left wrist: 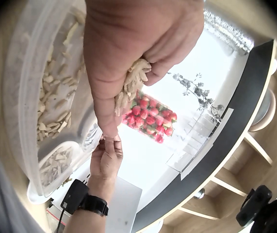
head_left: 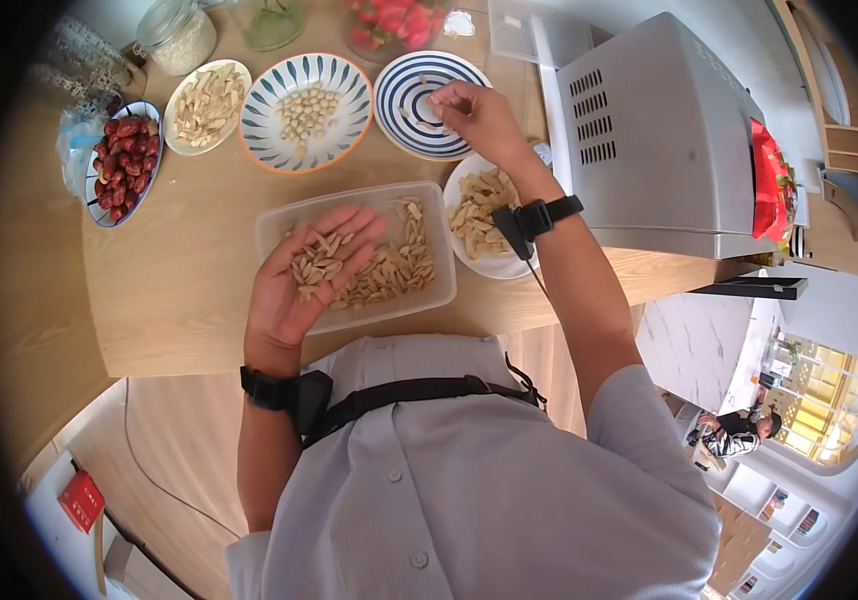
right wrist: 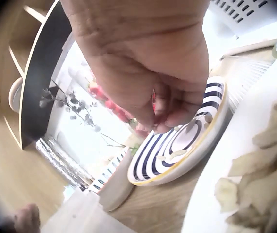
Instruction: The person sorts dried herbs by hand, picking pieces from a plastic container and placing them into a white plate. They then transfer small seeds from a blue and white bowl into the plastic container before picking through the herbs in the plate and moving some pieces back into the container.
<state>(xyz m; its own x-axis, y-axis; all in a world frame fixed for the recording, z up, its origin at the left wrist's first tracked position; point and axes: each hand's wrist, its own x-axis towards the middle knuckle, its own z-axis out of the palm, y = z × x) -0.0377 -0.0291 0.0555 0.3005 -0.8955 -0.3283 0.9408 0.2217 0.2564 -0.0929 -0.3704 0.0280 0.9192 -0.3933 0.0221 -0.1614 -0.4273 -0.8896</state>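
My left hand [head_left: 291,298] is palm up over a clear plastic tub [head_left: 369,318], its fingers extended, carrying a small heap of dried root pieces [head_left: 317,264]. More of these pale, narrow pieces [head_left: 411,268] lie in the tub below. Over a blue-and-white striped plate [head_left: 389,128], my right hand [head_left: 489,122] has thumb and fingers brought together. A small pale root piece [right wrist: 155,128] shows at its fingertips in the right wrist view. A few loose pieces [right wrist: 178,153] rest on that plate, under the hand.
A bowl of larger dried slices [head_left: 479,215] stands right of the tub. Along the back are a plate of pale round seeds [head_left: 307,112], a plate of slices [head_left: 209,105], red dates [head_left: 127,165], a jar [head_left: 177,38] and strawberries [head_left: 394,22]. A grey appliance [head_left: 649,140] borders the right.
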